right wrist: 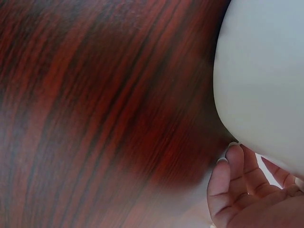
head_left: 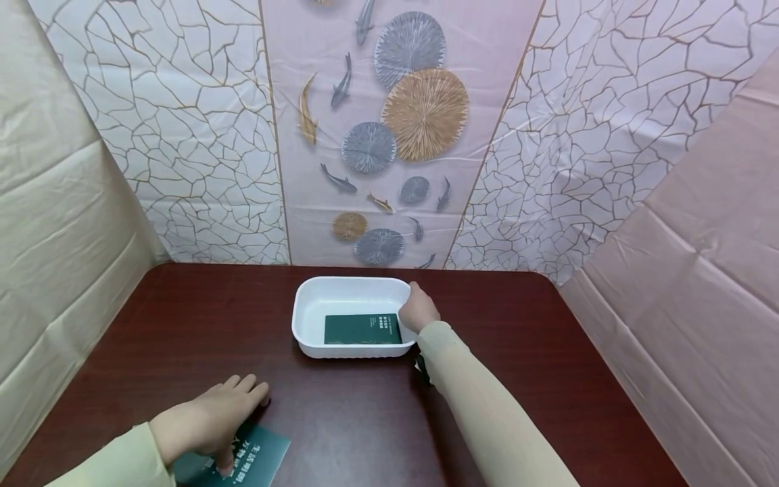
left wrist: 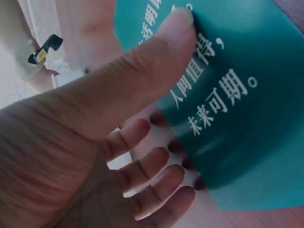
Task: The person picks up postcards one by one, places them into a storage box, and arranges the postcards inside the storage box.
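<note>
A white plastic tub (head_left: 328, 351) stands toward the far side of the table, with a dark green booklet (head_left: 359, 329) lying flat inside. My right hand (head_left: 419, 308) grips the tub's right end; in the right wrist view its curled fingers (right wrist: 221, 185) are at the tub's underside edge. Near the front left, a second green booklet (head_left: 262, 456) with white characters lies under my left hand (head_left: 213, 419). The left thumb (left wrist: 175, 35) rests on its cover, while the other fingers (left wrist: 147, 168) extend past its edge, close over the tabletop. Part of this booklet is hidden by the hand.
The dark red wood-grain table (head_left: 341, 412) has a glossy surface. Patterned cloth (head_left: 207, 169) hangs behind its far edge, and plain pale cloth (head_left: 700, 284) borders the sides. A black strap (head_left: 422, 368) shows under the right wrist.
</note>
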The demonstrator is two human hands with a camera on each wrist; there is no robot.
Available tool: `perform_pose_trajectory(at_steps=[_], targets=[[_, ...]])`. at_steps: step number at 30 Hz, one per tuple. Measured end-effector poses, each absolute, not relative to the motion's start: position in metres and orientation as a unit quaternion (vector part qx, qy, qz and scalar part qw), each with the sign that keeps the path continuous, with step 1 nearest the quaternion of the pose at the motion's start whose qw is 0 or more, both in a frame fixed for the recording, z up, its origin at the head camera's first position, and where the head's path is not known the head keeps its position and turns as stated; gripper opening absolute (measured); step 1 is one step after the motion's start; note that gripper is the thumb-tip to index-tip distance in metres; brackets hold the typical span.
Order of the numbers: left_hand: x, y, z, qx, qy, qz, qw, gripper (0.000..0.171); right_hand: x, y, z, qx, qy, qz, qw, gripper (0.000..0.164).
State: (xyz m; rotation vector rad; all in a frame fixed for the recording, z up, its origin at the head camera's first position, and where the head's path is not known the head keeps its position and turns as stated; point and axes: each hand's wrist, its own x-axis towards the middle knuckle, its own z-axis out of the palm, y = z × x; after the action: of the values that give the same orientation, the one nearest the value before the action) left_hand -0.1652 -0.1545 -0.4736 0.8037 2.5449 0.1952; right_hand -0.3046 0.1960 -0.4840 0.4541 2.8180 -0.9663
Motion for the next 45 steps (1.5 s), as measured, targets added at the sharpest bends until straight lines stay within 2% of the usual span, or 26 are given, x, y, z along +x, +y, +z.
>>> perform_pose_trajectory(at_steps=[8,15,21,23,34,45], targets=[[-0.1646,-0.1556,-0.4753,0.276,0.928,0.076,0.238,0.105,-0.3043,0.1967,-0.4847,0.143,0.933,-0.324,0.061,0.062],[-0.1626,-0.1571,-0.4781,0.269,0.932,0.09,0.227,0.096,-0.3035,0.1974,-0.4837,0.14,0.933,-0.327,0.063,0.064],[-0.1572,-0.158,-0.4802,0.279,0.94,0.079,0.182,0.068,-0.3039,0.1975,-0.4842,0.138,0.932,-0.33,0.065,0.064],[-0.1559,-0.1584,-0.4798,0.283,0.941,0.072,0.171,0.064,-0.304,0.1976,-0.484,0.138,0.931,-0.332,0.065,0.064],[-0.1574,-0.159,-0.4812,0.27,0.942,0.078,0.186,0.07,-0.3048,0.1977,-0.4838,0.14,0.931,-0.33,0.065,0.065],[-0.1549,-0.1618,-0.4832,0.279,0.94,0.098,0.168,0.067,-0.3067,0.1981,-0.4874,0.144,0.932,-0.327,0.065,0.063]])
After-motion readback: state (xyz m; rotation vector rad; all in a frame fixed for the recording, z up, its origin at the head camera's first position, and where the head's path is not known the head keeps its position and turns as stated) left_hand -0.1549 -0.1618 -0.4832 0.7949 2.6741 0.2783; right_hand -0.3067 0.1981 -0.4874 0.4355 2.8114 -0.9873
